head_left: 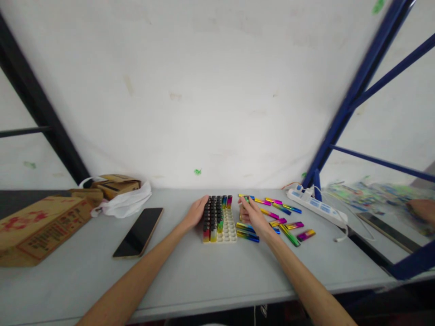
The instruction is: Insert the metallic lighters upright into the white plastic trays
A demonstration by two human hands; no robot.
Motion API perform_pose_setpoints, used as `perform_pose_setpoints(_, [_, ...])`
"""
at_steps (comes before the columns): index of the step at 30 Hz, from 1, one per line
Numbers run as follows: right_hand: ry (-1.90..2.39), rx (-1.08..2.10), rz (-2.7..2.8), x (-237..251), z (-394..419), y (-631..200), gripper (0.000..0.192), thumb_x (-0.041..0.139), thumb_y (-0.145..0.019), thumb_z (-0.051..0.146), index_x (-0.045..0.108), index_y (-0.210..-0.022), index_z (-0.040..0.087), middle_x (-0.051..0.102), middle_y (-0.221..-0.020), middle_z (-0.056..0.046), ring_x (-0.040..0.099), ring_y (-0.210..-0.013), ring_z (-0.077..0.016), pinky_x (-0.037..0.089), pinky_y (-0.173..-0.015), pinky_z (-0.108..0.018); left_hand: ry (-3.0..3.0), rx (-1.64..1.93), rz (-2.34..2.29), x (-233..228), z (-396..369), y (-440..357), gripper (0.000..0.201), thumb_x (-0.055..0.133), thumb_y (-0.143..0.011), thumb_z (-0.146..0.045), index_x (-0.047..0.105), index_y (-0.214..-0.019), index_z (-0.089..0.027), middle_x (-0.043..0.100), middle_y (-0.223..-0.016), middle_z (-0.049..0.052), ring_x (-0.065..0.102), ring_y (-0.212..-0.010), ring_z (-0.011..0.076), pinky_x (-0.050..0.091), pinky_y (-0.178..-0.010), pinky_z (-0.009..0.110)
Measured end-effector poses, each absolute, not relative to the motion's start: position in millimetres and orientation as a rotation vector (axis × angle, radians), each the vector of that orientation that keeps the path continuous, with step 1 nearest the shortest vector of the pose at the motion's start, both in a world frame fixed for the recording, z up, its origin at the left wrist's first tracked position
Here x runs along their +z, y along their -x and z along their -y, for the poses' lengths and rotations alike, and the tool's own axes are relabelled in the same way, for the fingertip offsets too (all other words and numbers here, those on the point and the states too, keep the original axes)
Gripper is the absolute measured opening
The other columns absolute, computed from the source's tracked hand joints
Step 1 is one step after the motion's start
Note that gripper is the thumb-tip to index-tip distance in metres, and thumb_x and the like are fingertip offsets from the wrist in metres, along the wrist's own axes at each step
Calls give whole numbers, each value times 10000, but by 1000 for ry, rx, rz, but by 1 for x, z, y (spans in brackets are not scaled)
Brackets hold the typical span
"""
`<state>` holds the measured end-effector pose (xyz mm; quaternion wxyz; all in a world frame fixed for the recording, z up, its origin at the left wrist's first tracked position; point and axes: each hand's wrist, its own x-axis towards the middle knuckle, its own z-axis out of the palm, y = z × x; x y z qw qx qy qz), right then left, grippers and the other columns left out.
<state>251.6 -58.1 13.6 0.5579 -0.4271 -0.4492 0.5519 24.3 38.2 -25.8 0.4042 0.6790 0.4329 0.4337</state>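
A white tray (231,231) with rows of round holes stands on the table in front of me. Its left rows and back edge hold upright lighters (213,215) with black tops and shiny rainbow-coloured bodies; the holes at its front right are bare. My left hand (196,213) is closed against the tray's left side, its fingers partly hidden behind the lighters. Just right of the tray, my right hand (250,213) is closed around a shiny lighter (246,198), of which only a greenish end shows. Loose lighters (277,216) lie scattered beside and beyond this hand.
A dark phone (139,233) lies to the left, near a cardboard box (44,226) and a white plastic bag (127,201). On the right are a power strip (317,206) and a blue metal frame (335,120). Another person's hand (421,210) appears at the far right.
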Motion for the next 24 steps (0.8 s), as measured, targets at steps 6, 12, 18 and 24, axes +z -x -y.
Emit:
perform_pose_setpoints(6, [1128,1285,1008,4,51,-241,579,435,-919,694,326,-574,242,195,-475,94,126,-394,-68,71,-391,-222,-1749,1070,-1065,-24,-37,-24,739,385,-910,-762,748,-1032,-130,782,-1107,130,657,-1141,331,431,-1111,460])
perform_pose_setpoints(12, [1240,1128,1096,-8,55,-239,461,338,-930,449,355,-516,247,271,-406,55,204,-332,-91,131,-345,-241,-1762,1076,-1071,-24,-36,-25,699,377,-918,-741,750,-1009,-157,787,-1091,103,662,-1098,309,458,-1081,434])
perform_pose_setpoints(18, [1198,1192,1074,-2,58,-237,511,409,-903,592,358,-535,241,246,-431,73,176,-363,-78,106,-373,-227,-1783,1093,-1067,-24,-36,-25,686,378,-927,-733,746,-993,-158,786,-1080,104,661,-1090,308,459,-1075,431])
perform_pose_setpoints(24, [1188,1209,1115,-2,61,-234,557,389,-919,635,349,-522,245,264,-425,61,181,-366,-83,122,-376,-246,-1770,1067,-1072,-23,-36,-25,686,378,-923,-737,743,-984,-160,788,-1066,97,659,-1091,302,443,-1091,424])
